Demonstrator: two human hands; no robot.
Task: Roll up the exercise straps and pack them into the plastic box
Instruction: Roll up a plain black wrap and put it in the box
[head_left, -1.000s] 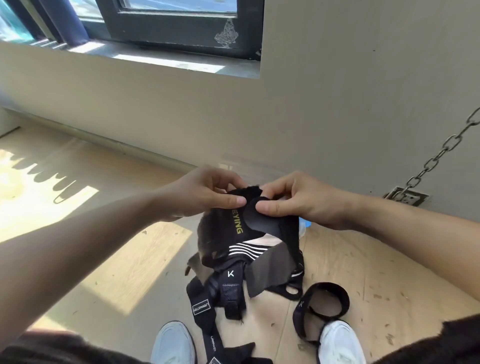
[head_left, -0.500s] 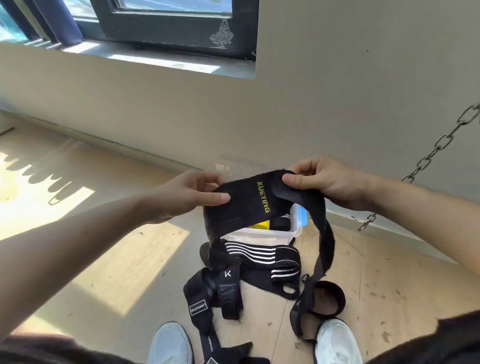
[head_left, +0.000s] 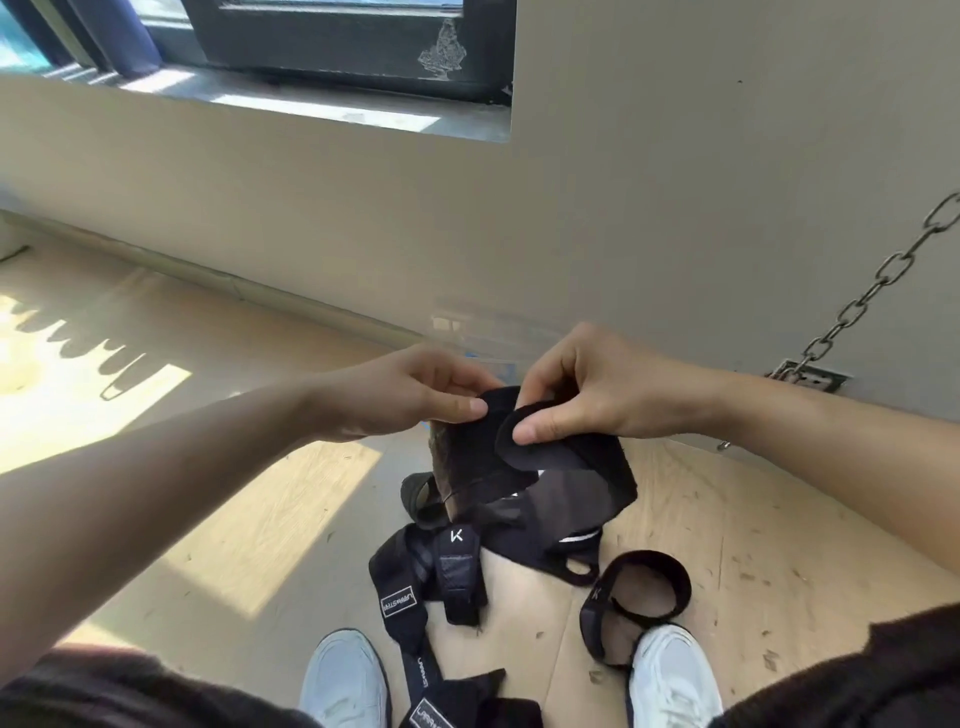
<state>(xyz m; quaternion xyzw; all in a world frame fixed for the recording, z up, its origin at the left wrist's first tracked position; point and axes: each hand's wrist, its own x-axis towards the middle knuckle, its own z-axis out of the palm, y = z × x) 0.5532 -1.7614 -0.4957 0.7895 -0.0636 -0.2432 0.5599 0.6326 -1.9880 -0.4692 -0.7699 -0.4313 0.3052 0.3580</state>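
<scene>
The strap (head_left: 582, 467), stretched wide before, is bunched again: my left hand (head_left: 410, 395) pinches one fold, my right hand (head_left: 587, 395) pinches the end beside it, the rest hanging down.

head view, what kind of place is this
Probably an indoor workout corner, perhaps a home gym: a metal chain runs down to an anchor plate low on the wall, black exercise straps lie on the wooden floor, and the left hand and right hand pinch another strap.

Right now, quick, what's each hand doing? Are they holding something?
Left hand: holding, thumb and fingers pinch the black strap.
Right hand: holding, thumb and fingers pinch the same strap's folded end.
</scene>
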